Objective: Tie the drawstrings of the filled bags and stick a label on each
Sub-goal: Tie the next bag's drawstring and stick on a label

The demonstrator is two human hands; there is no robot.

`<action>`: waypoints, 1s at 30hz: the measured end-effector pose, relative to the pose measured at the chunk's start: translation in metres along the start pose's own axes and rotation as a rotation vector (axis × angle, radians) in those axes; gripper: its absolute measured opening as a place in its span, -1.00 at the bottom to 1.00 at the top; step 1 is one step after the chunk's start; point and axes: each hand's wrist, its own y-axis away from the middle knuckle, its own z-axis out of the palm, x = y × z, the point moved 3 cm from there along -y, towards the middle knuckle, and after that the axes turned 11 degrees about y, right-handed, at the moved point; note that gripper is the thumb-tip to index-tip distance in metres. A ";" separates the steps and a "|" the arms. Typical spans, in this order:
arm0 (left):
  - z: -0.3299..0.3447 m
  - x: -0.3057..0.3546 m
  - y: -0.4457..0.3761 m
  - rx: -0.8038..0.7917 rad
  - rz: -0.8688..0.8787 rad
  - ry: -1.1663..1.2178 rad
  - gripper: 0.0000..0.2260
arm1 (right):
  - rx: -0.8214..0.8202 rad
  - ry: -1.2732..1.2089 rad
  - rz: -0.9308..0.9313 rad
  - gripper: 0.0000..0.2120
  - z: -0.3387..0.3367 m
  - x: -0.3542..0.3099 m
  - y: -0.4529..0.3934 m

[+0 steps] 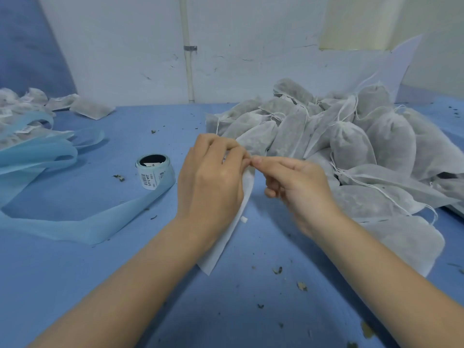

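Observation:
A white fabric drawstring bag (227,234) hangs in front of me, its lower corner reaching the blue table (251,310). My left hand (213,177) grips its top edge with curled fingers. My right hand (293,182) meets the left at the fingertips and pinches something small there, probably the drawstring; the string itself is hidden. A roll of barcode labels (154,174) stands left of my hands. A pile of filled white bags (351,141) with loose strings lies to the right.
Light-blue label backing strip (62,222) curls over the left of the table. More bags (30,101) lie at the far left, with one (91,109) lying apart. Dried herb crumbs (277,270) dot the table. A white wall with a pipe (188,59) stands behind.

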 end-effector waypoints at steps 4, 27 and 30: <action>0.001 -0.002 -0.004 -0.141 -0.326 0.121 -0.91 | 0.048 0.092 -0.114 -0.93 -0.004 -0.006 0.002; 0.007 -0.021 -0.009 -0.206 -0.822 0.653 -0.86 | 0.192 0.034 -0.137 -0.84 0.001 -0.011 -0.002; 0.011 -0.024 -0.002 -0.367 -0.987 0.737 -0.79 | 0.327 -0.188 -0.045 -0.96 -0.007 -0.008 -0.006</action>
